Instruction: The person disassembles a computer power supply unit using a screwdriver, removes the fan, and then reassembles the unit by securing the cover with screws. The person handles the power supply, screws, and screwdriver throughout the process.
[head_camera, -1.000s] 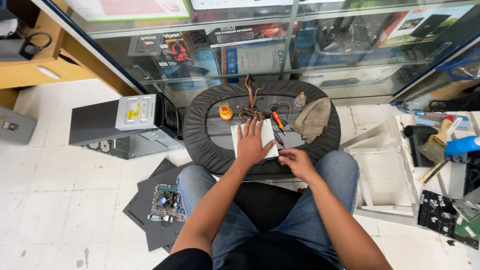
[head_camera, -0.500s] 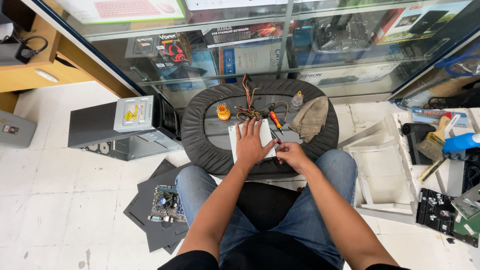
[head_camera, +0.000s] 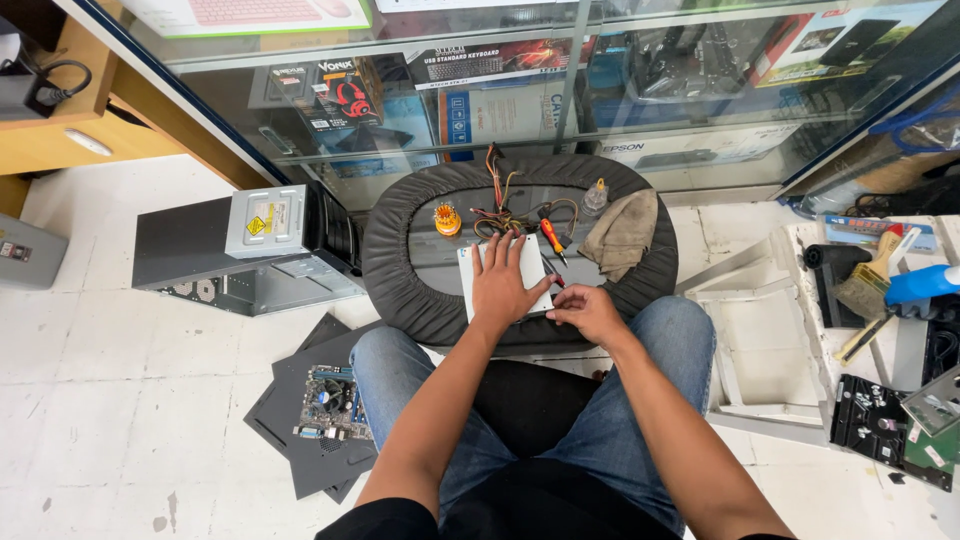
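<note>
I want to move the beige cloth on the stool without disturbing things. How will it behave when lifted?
The beige cloth lies crumpled over the stool's padded rim, so it is probably floppy and light. It may drag the small bottle beside it, which could tip.

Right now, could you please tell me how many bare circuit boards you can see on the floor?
2: one circuit board on dark panels by the left knee, another at far right. More may be hidden.
</note>
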